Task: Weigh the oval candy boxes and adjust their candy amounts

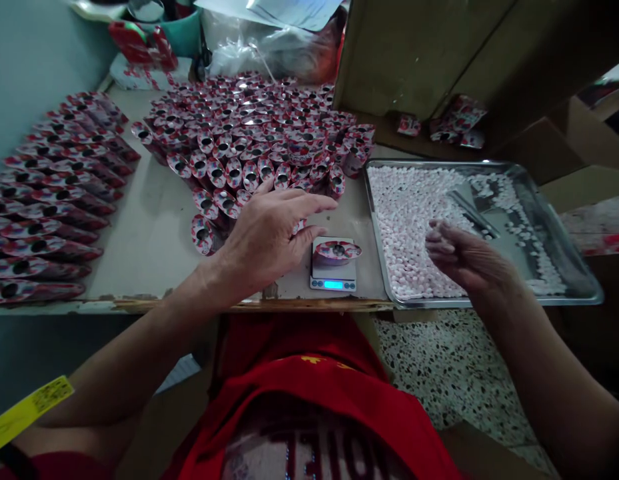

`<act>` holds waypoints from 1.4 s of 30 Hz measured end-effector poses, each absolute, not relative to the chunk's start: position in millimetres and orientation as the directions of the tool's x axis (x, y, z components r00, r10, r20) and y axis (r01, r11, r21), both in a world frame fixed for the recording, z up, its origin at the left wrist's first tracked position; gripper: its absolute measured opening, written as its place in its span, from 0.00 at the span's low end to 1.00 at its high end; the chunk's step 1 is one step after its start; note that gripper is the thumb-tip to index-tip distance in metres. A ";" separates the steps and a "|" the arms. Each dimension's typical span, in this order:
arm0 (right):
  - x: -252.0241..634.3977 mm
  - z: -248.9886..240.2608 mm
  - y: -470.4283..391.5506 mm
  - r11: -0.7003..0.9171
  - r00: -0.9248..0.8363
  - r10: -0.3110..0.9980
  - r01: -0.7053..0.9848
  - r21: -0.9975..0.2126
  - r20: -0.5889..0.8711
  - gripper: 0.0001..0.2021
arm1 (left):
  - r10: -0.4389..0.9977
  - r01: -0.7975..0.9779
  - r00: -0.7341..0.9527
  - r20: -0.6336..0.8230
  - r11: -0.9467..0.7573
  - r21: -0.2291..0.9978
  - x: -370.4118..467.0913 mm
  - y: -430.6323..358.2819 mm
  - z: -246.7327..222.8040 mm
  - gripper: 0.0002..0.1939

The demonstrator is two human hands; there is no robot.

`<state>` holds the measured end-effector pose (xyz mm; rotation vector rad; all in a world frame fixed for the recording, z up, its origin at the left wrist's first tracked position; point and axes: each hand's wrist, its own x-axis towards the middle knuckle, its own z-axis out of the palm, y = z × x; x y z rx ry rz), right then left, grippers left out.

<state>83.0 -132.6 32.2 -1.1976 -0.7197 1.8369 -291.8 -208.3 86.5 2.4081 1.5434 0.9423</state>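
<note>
Clock centre: small silver digital scale (334, 281)
Left lane: wide bare strip of pale, flat desk (139, 247), 9 to 10 o'clock, left forearm crossing its near end
Lane's far-left side: slanted rows of red-and-white foil pouches (52, 209)
10 to 12 o'clock: dense cluster of upright, open-topped red-and-white pouches (234, 172); left hand (269, 233) in front
3 o'clock: narrow gap, then raised rim of shallow metal tray (378, 240)
1 o'clock: tall brown cardboard panel (404, 60)

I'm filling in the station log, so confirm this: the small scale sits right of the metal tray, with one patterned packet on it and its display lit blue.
Wrong side: the head view shows the small scale left of the metal tray. The patterned packet on it and the blue-lit display are correct.
</note>
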 end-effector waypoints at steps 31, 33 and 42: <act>48.0 -4.7 -136.6 0.032 0.155 0.988 -0.086 -0.996 0.019 0.10 | 0.804 0.635 0.306 0.510 -0.571 0.520 -185.8 -138.9 13.0 0.15; 31.6 -3.3 -135.9 -0.172 0.115 0.956 -0.522 -0.835 -0.269 0.10 | 0.682 0.660 0.418 0.600 -0.682 0.315 -168.2 -120.7 28.4 0.12; 32.8 -4.6 -112.9 -0.244 -0.069 0.853 -0.929 -0.279 -0.517 0.10 | 0.326 0.470 0.834 0.445 -0.842 -0.265 -119.2 -94.3 48.8 0.12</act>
